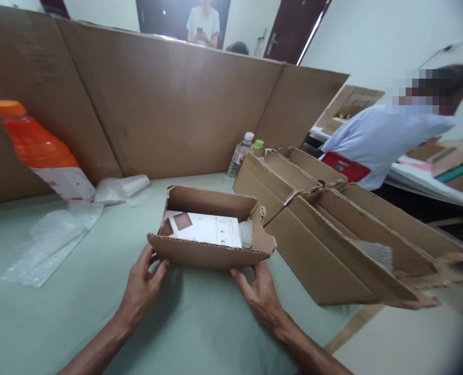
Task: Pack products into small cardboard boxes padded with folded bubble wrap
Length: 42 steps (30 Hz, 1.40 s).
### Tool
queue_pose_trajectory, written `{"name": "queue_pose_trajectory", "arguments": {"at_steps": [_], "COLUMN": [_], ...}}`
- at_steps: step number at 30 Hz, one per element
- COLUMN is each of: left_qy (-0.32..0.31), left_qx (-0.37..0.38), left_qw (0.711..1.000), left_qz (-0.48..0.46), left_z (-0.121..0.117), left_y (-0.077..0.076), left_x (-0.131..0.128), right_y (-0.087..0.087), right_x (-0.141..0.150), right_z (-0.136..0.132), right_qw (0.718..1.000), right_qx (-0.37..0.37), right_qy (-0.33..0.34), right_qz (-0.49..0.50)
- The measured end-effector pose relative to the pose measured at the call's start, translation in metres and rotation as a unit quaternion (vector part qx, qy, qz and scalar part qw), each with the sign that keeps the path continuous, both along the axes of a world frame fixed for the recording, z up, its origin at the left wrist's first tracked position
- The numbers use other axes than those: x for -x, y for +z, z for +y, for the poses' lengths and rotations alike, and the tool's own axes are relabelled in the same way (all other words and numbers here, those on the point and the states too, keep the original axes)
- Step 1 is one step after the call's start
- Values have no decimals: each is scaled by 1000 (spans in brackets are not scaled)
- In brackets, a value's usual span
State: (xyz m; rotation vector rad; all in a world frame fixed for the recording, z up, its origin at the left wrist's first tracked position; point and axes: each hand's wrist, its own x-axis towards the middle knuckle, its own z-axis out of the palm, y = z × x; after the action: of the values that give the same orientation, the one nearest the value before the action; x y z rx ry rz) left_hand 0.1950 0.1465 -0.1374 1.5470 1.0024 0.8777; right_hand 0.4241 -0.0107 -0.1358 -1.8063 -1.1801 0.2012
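A small open-topped cardboard box (211, 254) is in the middle of the view, over the green-covered table. A white printed box (204, 229) lies inside it, with a roll of clear plastic (246, 234) at its right end. My left hand (145, 278) grips the cardboard box by its near left lower corner, the thumb in front. At the near right lower edge, my right hand (258, 291) holds the same box, thumb in front. The other fingertips of both hands are partly hidden by the cardboard.
Larger divided cardboard boxes (309, 250) stand to the right. An orange bottle (44, 151) and bubble wrap (51, 245) are at the left. Behind stands a cardboard screen (177, 109), with a water bottle (240, 156) before it. Two people are beyond, one at right.
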Motion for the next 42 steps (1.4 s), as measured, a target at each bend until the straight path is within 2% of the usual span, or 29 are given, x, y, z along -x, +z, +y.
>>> {"name": "queue_pose_trajectory", "arguments": {"at_steps": [4,7,10,13,16,21,24,30,32,35,37,39,41,42], "left_qy": [-30,0,9,-48,-100,-128,-130,-126,-112,-71,-67,-98,-115,-112], "left_qx": [-15,-10,-14,-38,-76,-146,-181,-239,-253,-305,-372,-436,-486,-504], "left_qw": [999,999,1000,998,992,981,973,961,959,949,926,895,867,856], "left_qz": [-40,-39,-22,-24,-21,25,54,65,59,38,11,-5,2,10], "left_z": [59,94,101,89,77,73,69,50,45,42,38,33,26,22], "left_y": [-4,-15,-30,-45,-53,-55,-56,-59,-47,-7,30,61,79,82], "left_x": [-59,-115,-163,-195,-210,-214,-212,-199,-190,-181,-184,-195,-208,-213], "right_y": [-6,-13,-24,-36,-49,-59,-51,-29,-27,-28,-28,-29,-30,-30], "right_x": [-14,-33,-53,-69,-79,-81,-80,-78,-77,-76,-75,-75,-75,-75], "right_z": [5,10,15,23,31,33,29,28,28,28,28,28,28,27], "right_qw": [997,993,992,992,991,988,992,997,995,993,992,992,991,991], "right_qx": [-3,-11,-17,-29,-38,-33,0,19,20,20,21,19,16,15], "right_qy": [2,14,19,23,21,9,5,72,82,95,104,112,120,125], "right_qz": [73,116,124,119,127,152,129,-29,-53,-69,-69,-60,-52,-51]}}
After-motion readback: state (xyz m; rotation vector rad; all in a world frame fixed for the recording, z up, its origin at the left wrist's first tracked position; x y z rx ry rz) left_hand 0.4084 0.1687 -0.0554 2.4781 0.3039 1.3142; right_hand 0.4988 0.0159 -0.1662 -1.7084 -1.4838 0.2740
